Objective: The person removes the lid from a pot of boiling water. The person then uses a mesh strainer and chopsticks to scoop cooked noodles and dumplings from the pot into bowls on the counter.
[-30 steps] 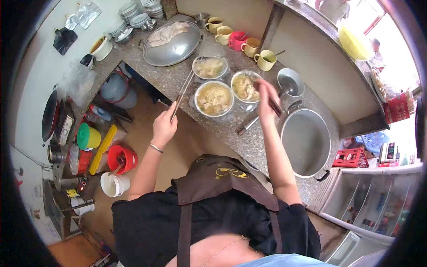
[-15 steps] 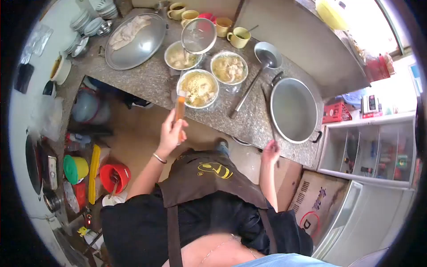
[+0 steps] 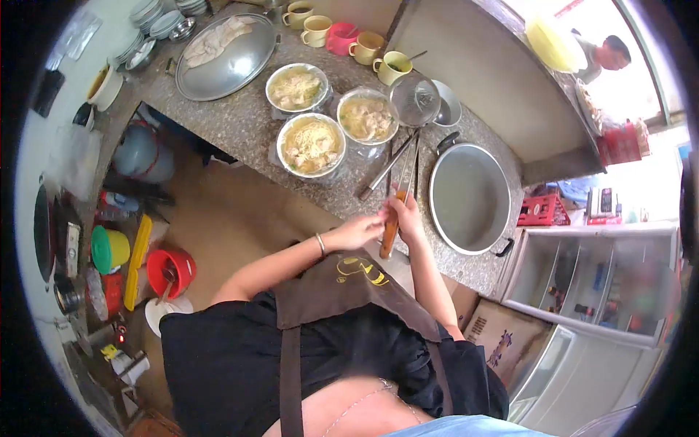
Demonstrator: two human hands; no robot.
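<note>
A mesh strainer [image 3: 414, 100] with a wooden handle [image 3: 389, 234] reaches from my hands toward the steel ladle bowl. My right hand [image 3: 405, 213] is wrapped round the handle. Close beside it, my left hand [image 3: 362, 230] touches the handle with bent fingers; its exact hold is unclear. Long thin chopsticks or tongs [image 3: 391, 175] run next to the strainer's shaft, partly hidden. Three bowls of noodles in broth stand to the left: a front one [image 3: 311, 146], a back one [image 3: 297, 88] and a right one [image 3: 368, 116].
The large pot [image 3: 470, 197] stands right of my hands. A ladle [image 3: 386, 167] lies on the counter [image 3: 247, 131]. Several cups, including a pink one [image 3: 341, 38], line the back. A big lid [image 3: 224, 62] carries a cloth [image 3: 216, 40]. A person [image 3: 608, 54] is beyond the ledge.
The strainer has moved from over the bowls to the right, beside the ladle's bowl. My left hand has moved right, and my right hand has come up to the wooden handle.
</note>
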